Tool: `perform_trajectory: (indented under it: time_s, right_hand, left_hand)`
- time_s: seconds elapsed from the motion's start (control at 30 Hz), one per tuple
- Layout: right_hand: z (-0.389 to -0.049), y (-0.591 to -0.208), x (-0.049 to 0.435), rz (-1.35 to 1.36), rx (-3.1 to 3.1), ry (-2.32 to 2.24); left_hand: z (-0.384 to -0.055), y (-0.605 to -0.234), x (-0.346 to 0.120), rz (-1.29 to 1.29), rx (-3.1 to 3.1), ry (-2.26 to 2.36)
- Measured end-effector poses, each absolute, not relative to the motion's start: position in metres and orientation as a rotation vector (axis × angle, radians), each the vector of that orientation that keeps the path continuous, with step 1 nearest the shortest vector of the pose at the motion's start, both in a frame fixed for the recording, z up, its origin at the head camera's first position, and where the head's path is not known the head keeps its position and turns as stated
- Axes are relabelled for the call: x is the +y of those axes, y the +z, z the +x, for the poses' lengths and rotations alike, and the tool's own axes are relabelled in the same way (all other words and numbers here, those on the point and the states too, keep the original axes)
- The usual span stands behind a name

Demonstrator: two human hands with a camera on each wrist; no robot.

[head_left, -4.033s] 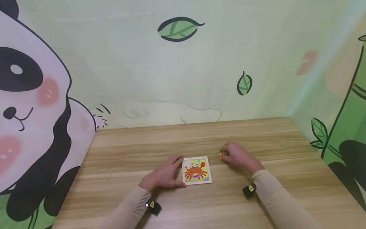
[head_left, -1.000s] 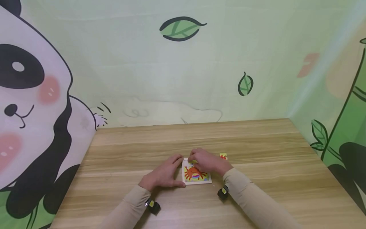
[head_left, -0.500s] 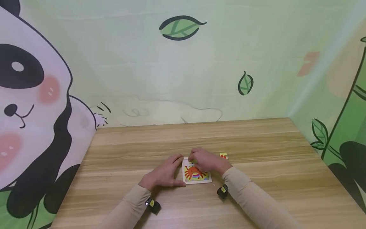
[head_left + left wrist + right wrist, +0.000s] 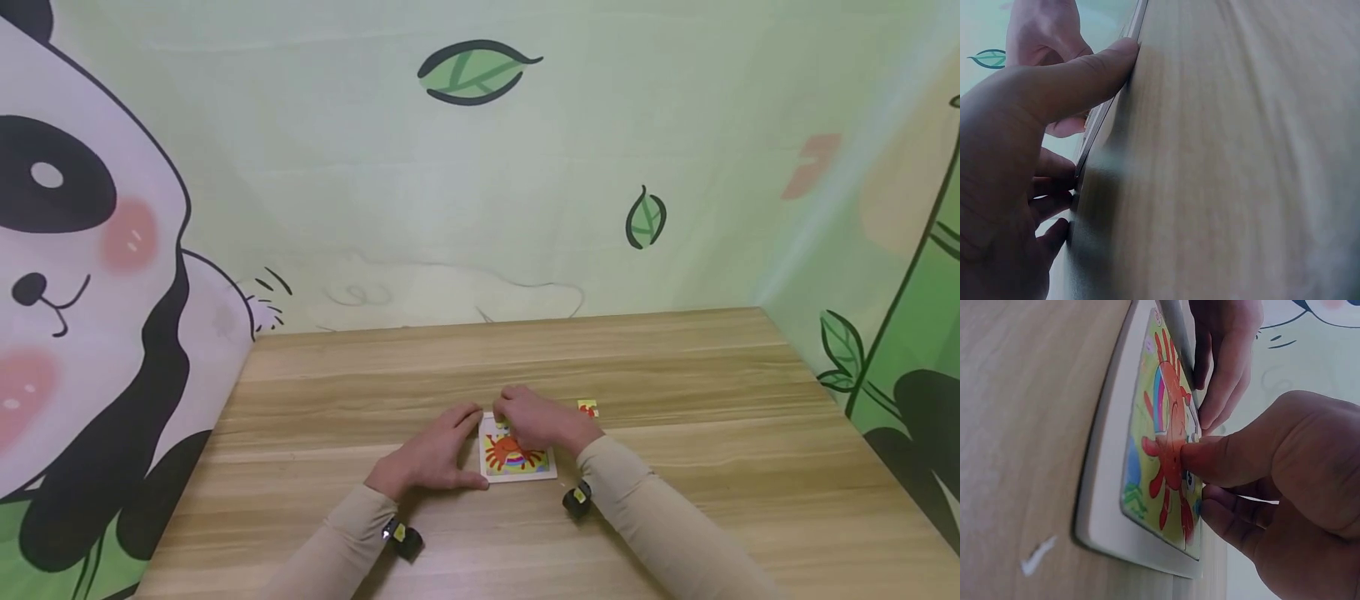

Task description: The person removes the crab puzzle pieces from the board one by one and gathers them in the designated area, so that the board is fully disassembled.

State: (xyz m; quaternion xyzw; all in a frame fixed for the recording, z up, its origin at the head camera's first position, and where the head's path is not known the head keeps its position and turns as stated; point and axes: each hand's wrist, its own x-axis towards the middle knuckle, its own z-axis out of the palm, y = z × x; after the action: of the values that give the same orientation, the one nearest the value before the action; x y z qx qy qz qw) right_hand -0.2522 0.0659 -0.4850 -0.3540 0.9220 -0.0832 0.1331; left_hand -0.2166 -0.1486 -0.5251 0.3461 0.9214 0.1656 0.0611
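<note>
A crab jigsaw puzzle [image 4: 514, 457] in a pale square frame lies flat on the table in the head view. My left hand [image 4: 431, 454] holds the frame's left side, thumb at the near corner and index finger at the far one. My right hand [image 4: 538, 418] is over the puzzle's far part, its fingers bent round a puzzle piece. In the right wrist view the thumb [image 4: 1210, 459] is on the crab picture [image 4: 1172, 431] beside a printed eye, with other fingers beyond it. Most of that piece is hidden. Right of the frame lies a loose red-and-yellow puzzle piece [image 4: 588, 408].
The wood-grain table [image 4: 360, 375] runs back to a wall printed with a panda [image 4: 75, 250] and leaves. A small white scrap [image 4: 1038, 555] lies by the frame's near right corner. A small black camera is strapped to each wrist.
Four seconds ago my right hand was at the right with a piece; since then it has moved left onto the puzzle, leaving a loose piece visible. Lately it barely shifts. My left hand stays put.
</note>
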Motion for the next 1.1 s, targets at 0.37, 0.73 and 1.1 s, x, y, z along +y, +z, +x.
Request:
perform_trajectory:
  time_s: [0.37, 0.73, 1.1]
  right_hand:
    - [-0.250, -0.481, 0.067, -1.015, 2.700, -0.289]
    - [-0.250, -0.483, 0.070, -0.993, 2.719, -0.314]
    - [-0.251, -0.489, 0.076, -1.002, 2.735, -0.388]
  left_hand:
    - [-0.216, -0.523, -0.147, 1.010, 2.777, 0.492]
    - [-0.215, -0.522, -0.148, 1.024, 2.778, 0.486]
    - [-0.216, -0.523, -0.147, 0.987, 2.770, 0.475]
